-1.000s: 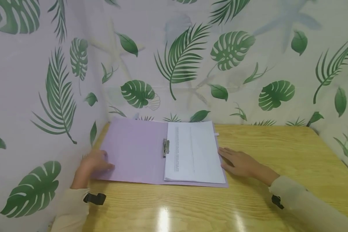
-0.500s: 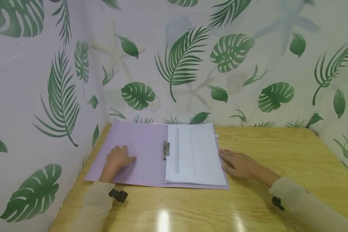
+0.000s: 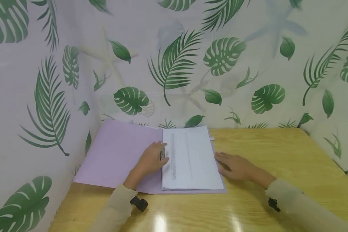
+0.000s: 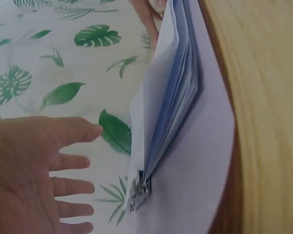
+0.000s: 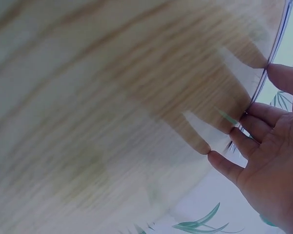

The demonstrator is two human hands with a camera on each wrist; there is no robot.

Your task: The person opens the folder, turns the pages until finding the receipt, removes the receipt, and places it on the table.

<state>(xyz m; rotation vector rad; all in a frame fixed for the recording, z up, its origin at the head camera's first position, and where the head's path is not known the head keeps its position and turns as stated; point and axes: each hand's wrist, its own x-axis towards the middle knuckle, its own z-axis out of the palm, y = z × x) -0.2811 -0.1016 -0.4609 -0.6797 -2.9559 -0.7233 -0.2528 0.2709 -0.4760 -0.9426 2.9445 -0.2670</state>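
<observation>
Where a purple folder (image 3: 113,154) meets grained wood (image 3: 261,145), the right grip (image 3: 235,166) lies unclenched, the left (image 3: 150,158) splayed.

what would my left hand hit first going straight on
Probably the metal clip, with the paper stack right beside it; how high the left hand sits is unclear, so it might pass above.

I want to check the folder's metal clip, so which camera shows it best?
The left wrist view: the metal clip appears larger and uncovered there. In the head view, the left hand partly covers it; the right wrist view doesn't discernibly show it.
</observation>
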